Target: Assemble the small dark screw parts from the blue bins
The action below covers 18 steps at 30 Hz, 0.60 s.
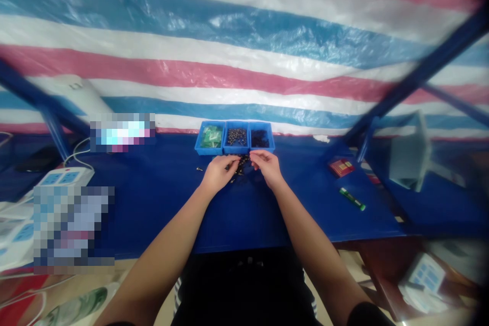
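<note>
My left hand point(220, 171) is at the front of three blue bins, its thumb and forefinger brought together. My right hand point(268, 165) faces it, also with the fingertips pinched. Whatever either pinch holds is too small to make out. Between the hands lies a loose pile of small dark and brass-coloured metal parts point(242, 163), partly covered by my fingers. Just behind stand a bin with green-and-white packets point(212, 136), a bin of similar small metal parts point(237, 137) and a bin of black small pieces point(260, 138).
A single small part point(199, 169) lies left of my left hand on the blue table point(244, 219). On the right are a red box point(341, 167) and a green tube point(352, 199). White power strips point(65, 179) with cables sit at left. Blue frame bars point(416, 69) rise at both sides.
</note>
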### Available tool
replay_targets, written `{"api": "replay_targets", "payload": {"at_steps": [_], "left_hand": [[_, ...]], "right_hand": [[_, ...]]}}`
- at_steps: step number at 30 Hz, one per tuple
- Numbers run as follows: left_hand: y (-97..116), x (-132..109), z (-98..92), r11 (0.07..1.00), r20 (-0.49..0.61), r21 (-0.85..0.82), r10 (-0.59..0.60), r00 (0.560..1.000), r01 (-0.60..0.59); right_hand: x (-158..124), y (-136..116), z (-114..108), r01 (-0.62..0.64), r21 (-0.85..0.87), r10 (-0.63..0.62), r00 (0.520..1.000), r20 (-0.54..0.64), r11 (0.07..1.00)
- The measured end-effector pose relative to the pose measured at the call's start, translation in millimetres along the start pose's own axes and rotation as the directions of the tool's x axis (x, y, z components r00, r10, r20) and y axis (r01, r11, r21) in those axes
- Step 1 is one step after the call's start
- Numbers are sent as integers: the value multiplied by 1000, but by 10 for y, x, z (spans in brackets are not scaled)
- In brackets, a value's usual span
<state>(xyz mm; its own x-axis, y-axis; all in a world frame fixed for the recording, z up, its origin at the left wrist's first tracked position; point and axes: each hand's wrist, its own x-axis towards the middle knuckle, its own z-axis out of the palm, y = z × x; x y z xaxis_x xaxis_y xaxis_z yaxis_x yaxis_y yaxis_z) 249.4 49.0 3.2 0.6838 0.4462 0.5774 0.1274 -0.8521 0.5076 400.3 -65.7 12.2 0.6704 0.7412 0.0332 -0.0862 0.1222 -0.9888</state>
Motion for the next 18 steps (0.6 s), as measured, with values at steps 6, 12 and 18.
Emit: {"api": "replay_targets", "payload": {"at_steps": [6,12,18], "left_hand": [[-3,-5,-4,1000,6,-5,6,1000,-6],[-3,-10,0,1000,4,-2,0,1000,0],[-11,-5,5,1000,19,-2,-4,1000,4]], "right_hand": [[8,-14,-25,-52,-21,51,997,-50,998],[6,5,-48,-119,-57,115,991,-61,991],[16,-22,-46,-125,-17,125,992,-20,992]]}}
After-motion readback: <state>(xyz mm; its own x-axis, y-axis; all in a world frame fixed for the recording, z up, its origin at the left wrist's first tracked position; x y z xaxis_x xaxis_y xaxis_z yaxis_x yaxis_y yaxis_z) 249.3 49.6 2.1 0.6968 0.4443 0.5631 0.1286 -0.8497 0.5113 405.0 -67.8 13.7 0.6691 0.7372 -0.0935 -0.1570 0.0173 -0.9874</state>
